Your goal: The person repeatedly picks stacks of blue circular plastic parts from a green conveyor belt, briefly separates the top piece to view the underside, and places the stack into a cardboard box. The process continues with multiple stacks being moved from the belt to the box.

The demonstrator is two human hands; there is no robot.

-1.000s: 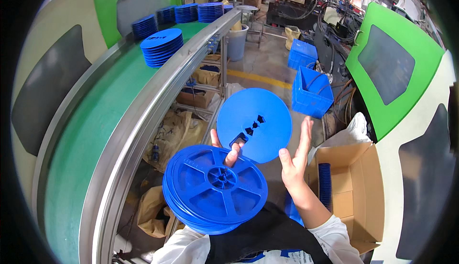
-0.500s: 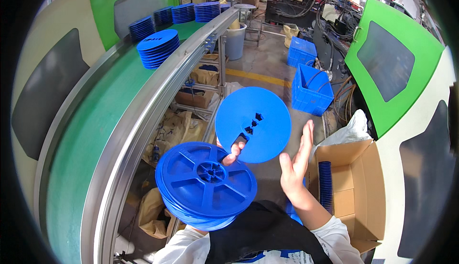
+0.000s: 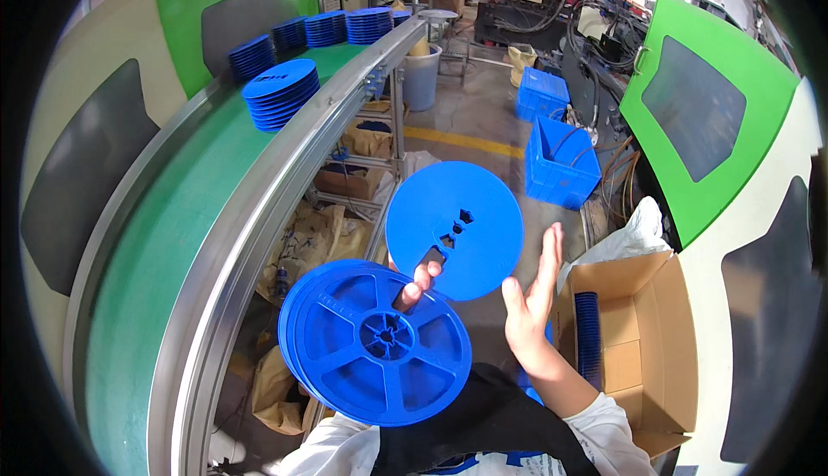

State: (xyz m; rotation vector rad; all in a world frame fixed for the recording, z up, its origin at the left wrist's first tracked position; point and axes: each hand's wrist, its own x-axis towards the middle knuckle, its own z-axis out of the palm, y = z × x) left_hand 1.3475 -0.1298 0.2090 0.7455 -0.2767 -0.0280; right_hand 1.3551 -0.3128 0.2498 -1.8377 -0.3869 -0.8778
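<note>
My left hand (image 3: 419,280) is mostly hidden; a finger pokes through a slot in a flat blue disc (image 3: 454,228) and holds it up at chest height. Below it, a stack of spoked blue reels (image 3: 379,341) rests tilted toward me against my left arm. Just right of the disc's lower edge, my right hand (image 3: 530,301) is open with its fingers straight up, holding nothing. I cannot tell whether it touches the disc.
A curved green conveyor belt (image 3: 164,243) with a metal rail runs along my left and carries stacks of blue discs (image 3: 280,94). An open cardboard box (image 3: 642,338) holding blue discs is at my right. Blue crates (image 3: 561,161) stand on the floor ahead.
The reel stack shifted slightly left, then back down, and now faces me more squarely. The disc and my right hand have barely moved.
</note>
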